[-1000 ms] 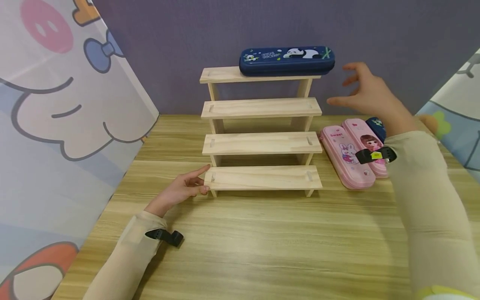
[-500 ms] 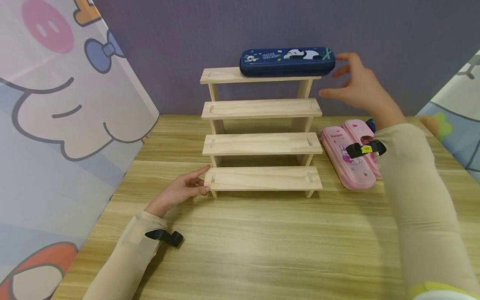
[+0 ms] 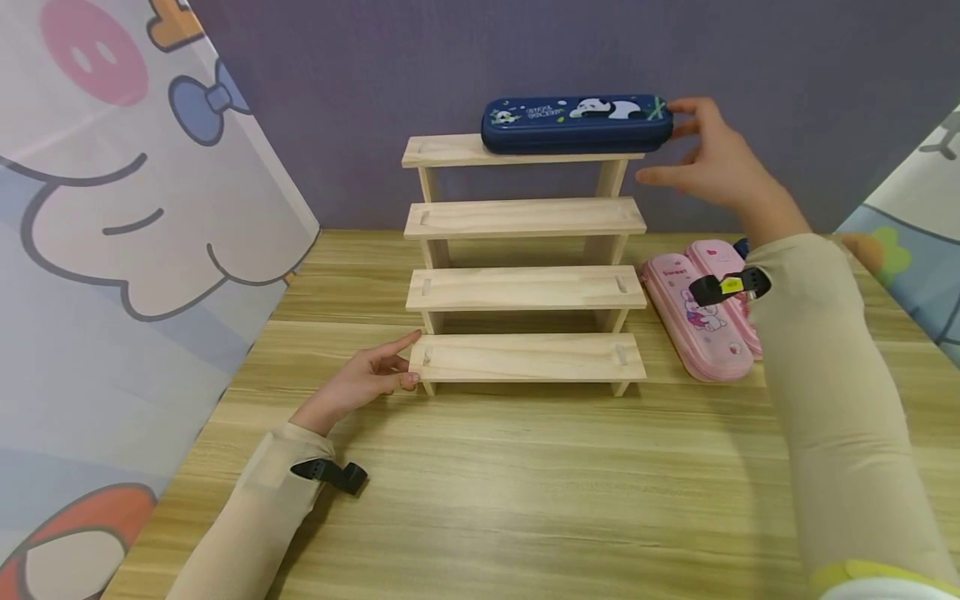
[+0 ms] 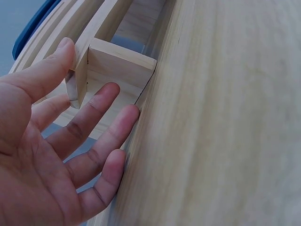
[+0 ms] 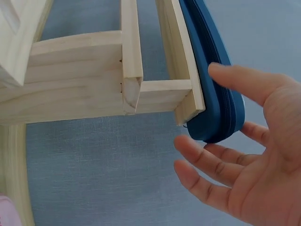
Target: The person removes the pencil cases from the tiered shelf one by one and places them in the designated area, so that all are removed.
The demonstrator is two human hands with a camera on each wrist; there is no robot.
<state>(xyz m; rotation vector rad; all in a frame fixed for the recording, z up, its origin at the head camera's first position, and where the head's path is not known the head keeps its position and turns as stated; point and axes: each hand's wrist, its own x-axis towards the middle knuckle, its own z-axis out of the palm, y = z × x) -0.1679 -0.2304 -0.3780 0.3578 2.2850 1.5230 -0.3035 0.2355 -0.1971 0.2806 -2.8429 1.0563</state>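
A dark blue pencil case with panda pictures lies along the top tier of a four-step wooden display rack, its right end jutting past the board. My right hand is at that end, fingers spread and gently bent; the fingertips meet the case's end. In the right wrist view the thumb overlaps the zipped side of the pencil case. My left hand holds the left end of the lowest board between thumb and index finger, its other fingers extended beneath in the left wrist view.
To the right of the rack, two pink pencil cases lie on the wood-grain table, partly behind the right wrist strap. A bit of a dark blue item shows beyond them. A grey-blue wall rises behind the rack.
My right hand has moved left and slightly up, from apart to the right end of the blue pencil case. My left hand stays on the rack.
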